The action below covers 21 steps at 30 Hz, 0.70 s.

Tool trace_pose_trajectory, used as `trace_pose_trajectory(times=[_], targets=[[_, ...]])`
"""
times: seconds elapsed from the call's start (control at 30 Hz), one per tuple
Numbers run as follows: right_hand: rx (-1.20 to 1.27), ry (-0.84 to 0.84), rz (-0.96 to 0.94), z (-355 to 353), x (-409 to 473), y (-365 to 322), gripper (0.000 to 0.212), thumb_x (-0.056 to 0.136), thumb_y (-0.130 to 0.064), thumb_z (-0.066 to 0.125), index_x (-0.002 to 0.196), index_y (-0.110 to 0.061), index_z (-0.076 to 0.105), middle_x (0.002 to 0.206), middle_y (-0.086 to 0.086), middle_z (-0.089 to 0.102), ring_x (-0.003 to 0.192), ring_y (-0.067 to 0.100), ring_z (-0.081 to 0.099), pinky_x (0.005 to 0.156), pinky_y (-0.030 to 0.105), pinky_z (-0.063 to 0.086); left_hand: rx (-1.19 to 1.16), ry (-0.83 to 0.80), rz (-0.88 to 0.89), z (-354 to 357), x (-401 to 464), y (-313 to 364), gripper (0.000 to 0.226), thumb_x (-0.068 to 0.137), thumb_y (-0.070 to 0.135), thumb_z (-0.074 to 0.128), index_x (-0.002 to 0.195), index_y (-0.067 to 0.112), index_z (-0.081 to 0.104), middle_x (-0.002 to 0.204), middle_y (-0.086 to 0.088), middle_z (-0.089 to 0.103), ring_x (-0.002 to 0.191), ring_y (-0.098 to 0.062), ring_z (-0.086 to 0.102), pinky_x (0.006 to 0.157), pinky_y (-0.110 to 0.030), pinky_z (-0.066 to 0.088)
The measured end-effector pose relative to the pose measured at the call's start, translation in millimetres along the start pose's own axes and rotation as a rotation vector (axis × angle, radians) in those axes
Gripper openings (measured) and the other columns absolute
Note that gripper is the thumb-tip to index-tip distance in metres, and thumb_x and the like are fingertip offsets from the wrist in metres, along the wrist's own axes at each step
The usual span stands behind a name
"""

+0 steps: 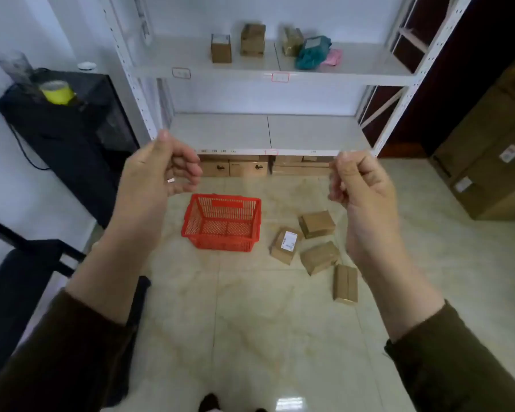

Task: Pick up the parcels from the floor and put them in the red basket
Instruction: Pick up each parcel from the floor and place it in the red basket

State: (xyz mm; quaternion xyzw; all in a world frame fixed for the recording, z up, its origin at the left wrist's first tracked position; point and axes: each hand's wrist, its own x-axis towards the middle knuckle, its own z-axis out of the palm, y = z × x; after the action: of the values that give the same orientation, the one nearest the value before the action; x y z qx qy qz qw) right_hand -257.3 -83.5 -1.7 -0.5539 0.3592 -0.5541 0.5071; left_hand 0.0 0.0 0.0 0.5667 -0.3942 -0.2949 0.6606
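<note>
Both hands are raised in the middle of the frame, the left hand [158, 173] and the right hand [361, 185], fingers curled and holding nothing. Below and between them, on the floor [265, 322], four brown parcels [318, 257] lie just right of the red basket [220, 223].

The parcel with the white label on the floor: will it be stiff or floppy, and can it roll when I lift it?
The parcel with the white label looks like a brown cardboard box, so probably stiff. Its flat faces and square edges suggest it will not roll. It seems small, so likely light, though its contents are hidden.
</note>
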Motion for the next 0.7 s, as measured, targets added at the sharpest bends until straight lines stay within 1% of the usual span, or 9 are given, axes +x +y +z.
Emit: trace_pose_trajectory(times=[0.13, 0.23, 0.3, 0.37, 0.47, 0.57, 0.63, 0.7], targets=[[-0.054, 0.019, 0.193, 9, 14, 47, 0.022, 0.104, -0.024, 0.055, 0.087, -0.011, 0.06, 0.066, -0.002, 0.05, 0.058, 0.008, 0.042, 0.059, 0.018, 0.039, 0.099, 0.011, -0.168, -4, 16, -41, 0.048, 0.108, 0.039, 0.033, 0.086, 0.011, 0.065, 0.077, -0.007, 0.066, 0.07, -0.015, 0.062, 0.068, -0.031, 0.054], [-0.059, 0.037, 0.274, 15, 26, 84, 0.022, 0.104, -0.025, 0.056, 0.087, -0.012, 0.062, 0.067, -0.002, 0.049, 0.058, 0.007, 0.042, 0.06, 0.021, 0.038, 0.12, 0.009, -0.241, -5, 39, -73, 0.048, 0.109, 0.036, 0.033, 0.084, 0.01, 0.065, 0.073, -0.005, 0.067, 0.066, -0.012, 0.062, 0.066, -0.027, 0.055], [-0.071, 0.064, 0.323, 18, 35, 106, 0.023, 0.104, -0.025, 0.056, 0.085, -0.014, 0.062, 0.067, -0.001, 0.049, 0.057, 0.007, 0.042, 0.059, 0.019, 0.038, 0.122, -0.016, -0.301, -2, 55, -93, 0.048, 0.108, 0.035, 0.036, 0.084, 0.008, 0.066, 0.073, -0.006, 0.067, 0.066, -0.013, 0.062, 0.064, -0.025, 0.055], [-0.08, 0.099, 0.371, 19, 42, 128, 0.025, 0.104, -0.024, 0.057, 0.08, -0.017, 0.062, 0.066, -0.001, 0.05, 0.055, 0.006, 0.043, 0.058, 0.018, 0.039, 0.138, -0.062, -0.351, 3, 71, -115, 0.048, 0.107, 0.036, 0.037, 0.086, 0.005, 0.067, 0.076, -0.009, 0.068, 0.069, -0.016, 0.062, 0.067, -0.027, 0.056], [-0.098, 0.156, 0.429, 13, 55, 159, 0.028, 0.103, -0.025, 0.058, 0.077, -0.016, 0.059, 0.063, -0.003, 0.049, 0.055, 0.006, 0.042, 0.058, 0.018, 0.038, 0.134, -0.112, -0.438, 20, 98, -148, 0.046, 0.107, 0.034, 0.038, 0.083, 0.006, 0.067, 0.076, -0.008, 0.067, 0.068, -0.014, 0.062, 0.066, -0.026, 0.056], [-0.113, 0.19, 0.48, -1, 71, 190, 0.026, 0.103, -0.027, 0.059, 0.085, -0.008, 0.06, 0.059, -0.006, 0.048, 0.056, 0.008, 0.039, 0.059, 0.023, 0.034, 0.155, -0.16, -0.511, 44, 126, -186, 0.047, 0.107, 0.036, 0.038, 0.08, 0.011, 0.067, 0.071, -0.004, 0.068, 0.063, -0.01, 0.063, 0.068, -0.03, 0.056], [-0.122, 0.211, 0.527, -13, 85, 212, 0.025, 0.103, -0.027, 0.058, 0.089, -0.006, 0.061, 0.056, -0.009, 0.05, 0.055, 0.008, 0.04, 0.057, 0.022, 0.034, 0.156, -0.187, -0.54, 61, 143, -211, 0.048, 0.107, 0.039, 0.039, 0.078, 0.014, 0.068, 0.069, -0.003, 0.069, 0.061, -0.01, 0.064, 0.067, -0.031, 0.056], [-0.13, 0.227, 0.597, -24, 103, 234, 0.027, 0.102, -0.028, 0.059, 0.084, -0.009, 0.06, 0.059, -0.008, 0.051, 0.055, 0.007, 0.041, 0.057, 0.022, 0.035, 0.149, -0.188, -0.566, 77, 158, -233, 0.049, 0.107, 0.039, 0.04, 0.077, 0.013, 0.069, 0.07, -0.005, 0.07, 0.061, -0.012, 0.064, 0.07, -0.035, 0.055]])
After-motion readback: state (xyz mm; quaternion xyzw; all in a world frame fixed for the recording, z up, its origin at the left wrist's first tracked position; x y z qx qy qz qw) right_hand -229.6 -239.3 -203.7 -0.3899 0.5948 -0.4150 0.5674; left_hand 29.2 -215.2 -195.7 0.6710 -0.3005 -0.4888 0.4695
